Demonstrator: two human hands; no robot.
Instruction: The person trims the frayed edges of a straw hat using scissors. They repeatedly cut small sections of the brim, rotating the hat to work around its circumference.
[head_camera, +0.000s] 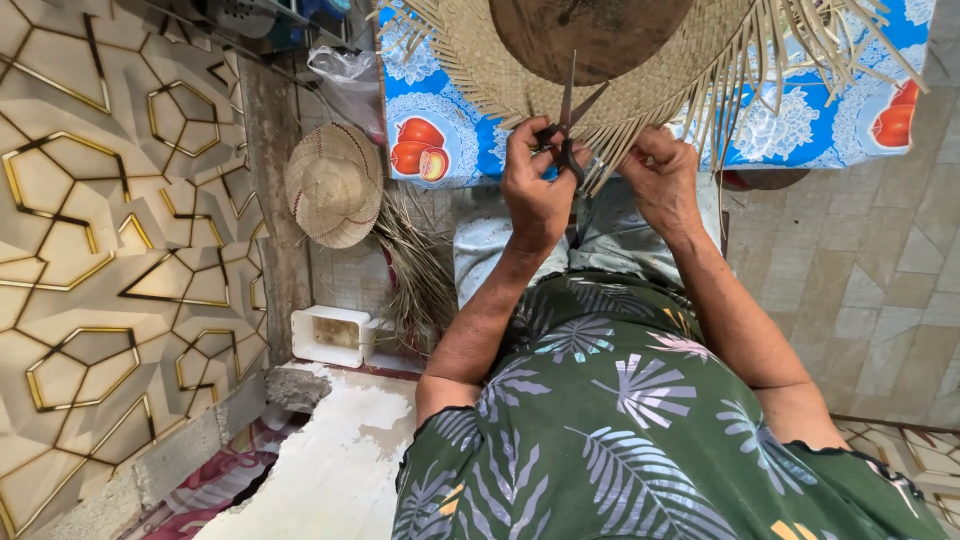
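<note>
Head cam looks straight down and the picture seems flipped, so sides are a call: I take the left hand (537, 190) to be the one at 9 o'clock of the pair, fingers closed through the handles of the scissors (566, 130). Blades are parted, tips pointing to 12 o'clock; long axis runs roughly 12–6, leaning slightly toward 1. The right hand (662, 180), at 3 o'clock of the scissors, is closed in a pinch on the loose strand ends at the brim of the woven hat (470, 50). Key relation: the untrimmed strands fan out from the brim toward 5–6 o'clock, crossing the blade line at an angle, just beside the open blades and between the two hands. The scissors hand is nearer the cut point; the other hand only steadies the fringe. The hat is pale straw, tight flat weave, dark round block (590, 35) filling the crown, ragged unwoven ends along the near edge. It sits on the tabletop under a blue floral cloth (440, 130) at 12 o'clock. At 9 o'clock, a second finished straw hat (333, 183) lies on the floor beside a bundle of dry strands (415, 265), with a white plastic tray (333, 335) below it.
</note>
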